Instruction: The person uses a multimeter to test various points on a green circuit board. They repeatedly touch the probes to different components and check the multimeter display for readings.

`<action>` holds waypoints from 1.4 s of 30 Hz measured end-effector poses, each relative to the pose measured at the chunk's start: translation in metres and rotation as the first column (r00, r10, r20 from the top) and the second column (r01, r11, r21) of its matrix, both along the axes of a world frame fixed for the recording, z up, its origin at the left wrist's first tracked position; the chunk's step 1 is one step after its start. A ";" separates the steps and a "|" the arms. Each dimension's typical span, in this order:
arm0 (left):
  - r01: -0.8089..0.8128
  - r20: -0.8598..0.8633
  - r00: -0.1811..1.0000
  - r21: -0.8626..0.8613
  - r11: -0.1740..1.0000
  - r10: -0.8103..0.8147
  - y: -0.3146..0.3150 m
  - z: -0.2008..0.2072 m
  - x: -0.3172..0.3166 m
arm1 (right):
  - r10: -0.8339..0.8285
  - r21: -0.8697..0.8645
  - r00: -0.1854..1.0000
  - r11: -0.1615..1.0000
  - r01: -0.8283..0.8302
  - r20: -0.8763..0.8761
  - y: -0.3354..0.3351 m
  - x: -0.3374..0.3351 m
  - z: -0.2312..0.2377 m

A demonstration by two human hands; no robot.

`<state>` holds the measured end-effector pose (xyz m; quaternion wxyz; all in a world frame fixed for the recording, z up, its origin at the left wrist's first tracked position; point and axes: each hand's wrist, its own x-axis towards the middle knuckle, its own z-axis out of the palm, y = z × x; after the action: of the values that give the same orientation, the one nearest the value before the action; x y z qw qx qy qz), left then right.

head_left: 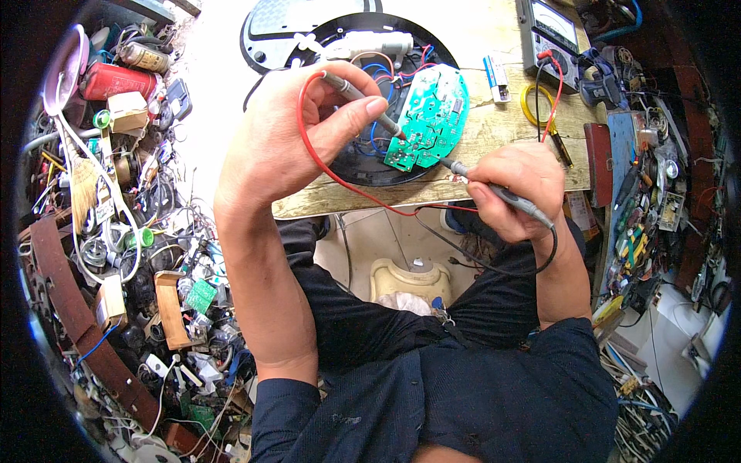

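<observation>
A green circuit board (441, 108) rests tilted on the right side of a round black appliance housing (373, 176), with red and blue wires running beneath it. My left hand (289, 127) is closed on a grey test probe (347, 89) with a red lead; its tip meets the lower left part of the board. Between the fingers of my right hand (525, 185) is a second test probe (505, 199), on a black lead. That probe's tip points at the board's lower edge; whether it touches, I cannot tell.
An analog multimeter (552, 38) stands at the table's back right, leads plugged in. A small box (496, 79) and a yellow-black coiled tool (540, 108) lie on the wooden table (324, 199). Piled parts and cables crowd both sides. The red lead (355, 189) hangs across the table's front edge.
</observation>
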<state>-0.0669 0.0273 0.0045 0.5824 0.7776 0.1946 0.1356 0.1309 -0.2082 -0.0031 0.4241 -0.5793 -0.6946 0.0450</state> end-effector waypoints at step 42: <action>-0.041 -0.102 0.994 -0.162 0.986 0.024 -0.005 0.008 0.001 | -0.837 -0.047 0.545 0.547 0.836 -0.048 -0.026 0.154 -0.020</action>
<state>-0.0658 0.0218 0.0122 0.6316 0.7295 0.2467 0.0895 0.2848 -0.2337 -0.0230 0.4112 -0.8421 -0.3207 -0.1372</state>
